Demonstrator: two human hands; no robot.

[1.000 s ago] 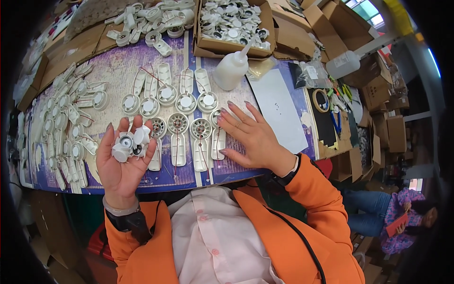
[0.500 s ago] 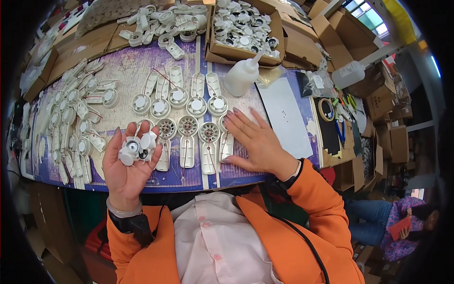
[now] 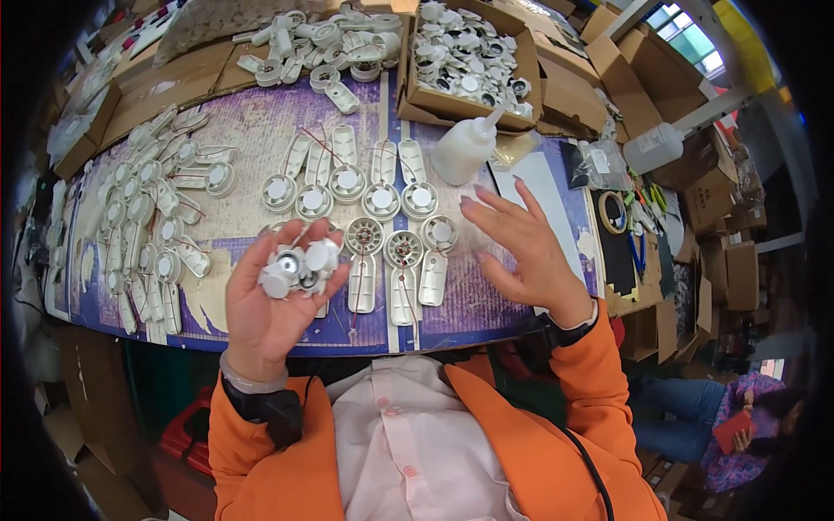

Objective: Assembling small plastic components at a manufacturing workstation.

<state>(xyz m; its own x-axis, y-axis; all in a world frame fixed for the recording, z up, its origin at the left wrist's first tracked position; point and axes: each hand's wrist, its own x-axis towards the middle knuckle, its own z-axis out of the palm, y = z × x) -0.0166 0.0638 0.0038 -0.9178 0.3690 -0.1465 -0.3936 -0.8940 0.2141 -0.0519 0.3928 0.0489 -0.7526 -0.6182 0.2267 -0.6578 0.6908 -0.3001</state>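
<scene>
Several small white fan blade pieces (image 3: 300, 267) lie cupped in my left hand (image 3: 282, 304), whose fingers curl up around them. Fingers spread, my right hand (image 3: 530, 247) is empty, just right of the near row of white handheld fan shells. The closest of these, a fan shell (image 3: 440, 233), has a white round hub in its head. Beside it, a fan shell (image 3: 404, 252) and another shell (image 3: 364, 236) show bare ribbed heads with red wires; my left hand partly hides more of this row. Behind them stands a row of shells with white hubs (image 3: 381, 201).
A white squeeze bottle (image 3: 465, 151) stands behind my right hand, near a grey sheet (image 3: 543, 195). At the back, a carton (image 3: 407, 104) holds many white blade pieces. Piled fan shells (image 3: 139, 208) cover the table's left. Pliers (image 3: 637, 253) and tape (image 3: 612, 211) lie right. A person (image 3: 738, 425) is at far right.
My right hand has lifted and moved right, off the rightmost near shell, uncovering its white hub. My left hand, still holding the blade pieces, appears nearer the shells. The view has shifted slightly.
</scene>
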